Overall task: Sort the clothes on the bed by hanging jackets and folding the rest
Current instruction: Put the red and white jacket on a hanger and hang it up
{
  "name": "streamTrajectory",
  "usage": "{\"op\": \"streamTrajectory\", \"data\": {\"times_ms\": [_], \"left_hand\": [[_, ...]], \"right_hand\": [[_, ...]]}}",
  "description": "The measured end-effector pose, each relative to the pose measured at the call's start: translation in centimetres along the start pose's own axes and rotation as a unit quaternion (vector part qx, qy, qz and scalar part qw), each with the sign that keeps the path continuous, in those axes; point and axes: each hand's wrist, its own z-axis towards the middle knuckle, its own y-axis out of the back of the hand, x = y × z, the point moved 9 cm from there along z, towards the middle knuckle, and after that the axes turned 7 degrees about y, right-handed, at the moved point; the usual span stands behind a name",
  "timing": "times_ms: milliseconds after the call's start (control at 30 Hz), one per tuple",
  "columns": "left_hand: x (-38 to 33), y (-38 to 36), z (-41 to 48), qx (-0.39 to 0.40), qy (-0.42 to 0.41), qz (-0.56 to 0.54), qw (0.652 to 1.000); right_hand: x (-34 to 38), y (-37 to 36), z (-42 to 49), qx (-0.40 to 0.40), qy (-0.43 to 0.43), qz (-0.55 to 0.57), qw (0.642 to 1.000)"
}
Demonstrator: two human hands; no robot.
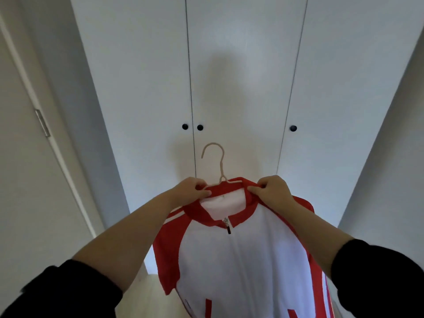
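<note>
Holds zipped red-and-white jacket point(241, 260) at lower centre of frame, on hanger point(214, 154). Pinches collar's left side with left hand point(191, 190), fingers curled on fabric. Pinches collar's right side with right hand point(270, 191), likewise curled. Faces closed wardrobe point(241, 76) at upper centre, hook upright below black knobs point(200, 127).

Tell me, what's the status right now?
Hands: left hand, right hand pinching collar. Red-and-white jacket on hanger, not yet hung. Wardrobe doors shut ahead.

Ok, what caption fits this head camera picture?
Left hand and right hand hold a red-and-white jacket on a hanger before closed wardrobe doors.
</note>
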Motion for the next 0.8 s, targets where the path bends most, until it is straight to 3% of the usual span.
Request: {"op": "streamTrajectory", "data": {"times_ms": [167,267,433,700,800], "left_hand": [[6.3,6.4,5.0,0.025,0.074,-0.164,0.983],[9.7,10.4,8.2,0.006,0.098,-0.195,0.976],[14.3,14.4,12.5,-0.009,0.119,-0.184,0.976],[19.5,17.7,15.6,-0.056,0.109,-0.1,0.987],[20.8,17.9,15.7,-0.07,0.107,-0.077,0.989]], "right_hand": [[3.9,-6.8,9.8,0.096,-0.005,0.06,0.994],[6.0,-9.8,16.0,0.133,-0.014,0.095,0.986],[8.7,-11.1,26.3,0.045,-0.033,0.054,0.997],[8.8,-15.6,33.8,0.054,-0.053,-0.011,0.997],[8.7,-16.1,34.8,0.014,-0.058,-0.004,0.998]]}}
